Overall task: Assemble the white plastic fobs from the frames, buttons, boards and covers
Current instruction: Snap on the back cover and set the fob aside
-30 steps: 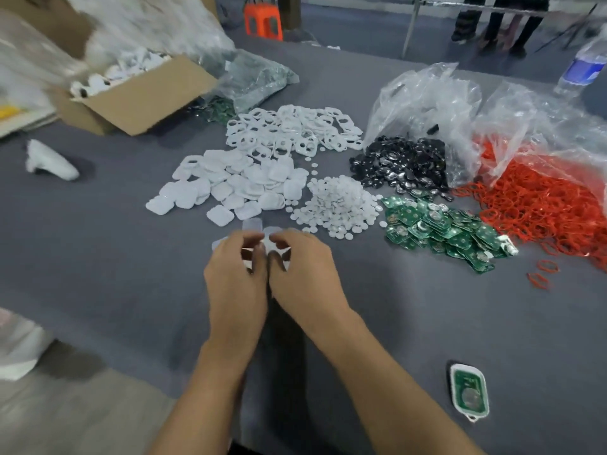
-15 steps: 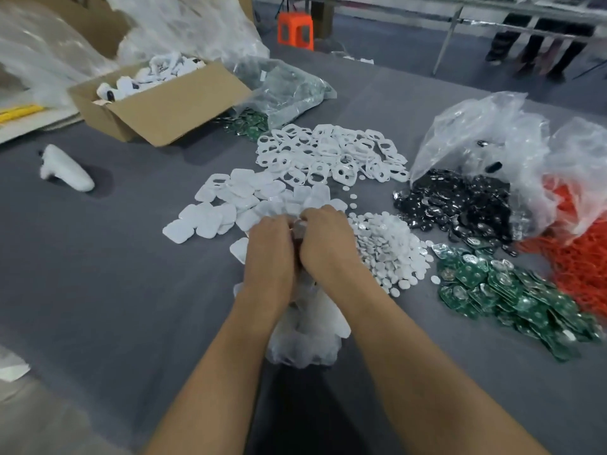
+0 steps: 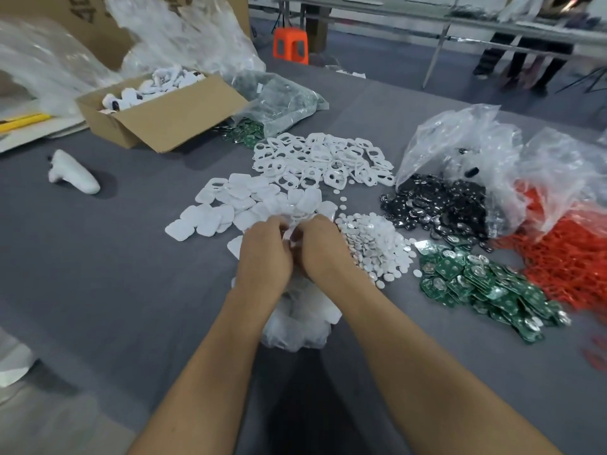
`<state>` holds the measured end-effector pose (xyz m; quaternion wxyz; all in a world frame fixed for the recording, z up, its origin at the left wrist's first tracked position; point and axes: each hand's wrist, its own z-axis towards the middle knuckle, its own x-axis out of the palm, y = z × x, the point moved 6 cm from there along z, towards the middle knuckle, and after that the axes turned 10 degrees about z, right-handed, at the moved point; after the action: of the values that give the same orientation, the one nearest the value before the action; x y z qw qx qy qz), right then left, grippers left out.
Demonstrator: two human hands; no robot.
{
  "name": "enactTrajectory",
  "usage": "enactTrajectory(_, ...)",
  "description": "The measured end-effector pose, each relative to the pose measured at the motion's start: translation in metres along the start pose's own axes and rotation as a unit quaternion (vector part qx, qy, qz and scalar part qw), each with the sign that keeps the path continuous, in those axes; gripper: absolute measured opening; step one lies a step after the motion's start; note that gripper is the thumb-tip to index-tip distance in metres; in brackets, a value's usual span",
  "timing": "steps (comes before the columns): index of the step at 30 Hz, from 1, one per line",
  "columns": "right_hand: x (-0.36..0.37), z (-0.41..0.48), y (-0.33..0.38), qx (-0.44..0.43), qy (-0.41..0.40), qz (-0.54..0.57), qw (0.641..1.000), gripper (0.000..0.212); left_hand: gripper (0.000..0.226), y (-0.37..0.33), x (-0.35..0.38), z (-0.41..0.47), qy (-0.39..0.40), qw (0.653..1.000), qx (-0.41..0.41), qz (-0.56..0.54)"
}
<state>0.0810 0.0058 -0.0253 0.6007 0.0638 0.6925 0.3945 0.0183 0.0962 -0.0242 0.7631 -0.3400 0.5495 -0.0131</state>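
Note:
My left hand (image 3: 265,254) and my right hand (image 3: 320,247) are pressed together over the near edge of the white covers pile (image 3: 230,205), both pinching the top of a clear plastic bag (image 3: 297,320) that holds white parts and hangs below my wrists. Behind the covers lies a heap of white frames (image 3: 323,162). Small white round buttons (image 3: 374,247) sit just right of my right hand. Green circuit boards (image 3: 476,284) spread further right.
A cardboard box (image 3: 164,116) of white pieces stands at the back left. A white handle-shaped object (image 3: 74,174) lies left. Black coin cells (image 3: 440,205) spill from a clear bag; red rings (image 3: 565,257) fill the right edge. Persons' legs show at the far back.
Both hands moved forward from the bare cloth to the covers pile and took hold of a plastic bag. The view shifted left, dropping a half-built fob out of sight.

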Motion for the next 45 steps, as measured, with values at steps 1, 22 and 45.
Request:
enactTrajectory(1, -0.001, -0.001, 0.001, -0.003, -0.010, 0.023, 1.000, 0.017, 0.032, 0.000, 0.002, -0.001, 0.005, 1.000, 0.008, 0.012)
enactTrajectory(22, -0.110, -0.231, -0.045, 0.145, -0.042, 0.755, 0.638, 0.030, 0.036, -0.084, -0.023, -0.159, 0.269, 0.790, 0.013, -0.551)
enactTrajectory(45, -0.147, -0.371, -0.096, 0.035, -0.288, 0.476, 0.830, 0.031, 0.022, -0.148, 0.029, -0.274, 0.299, 0.783, -0.021, -0.545)
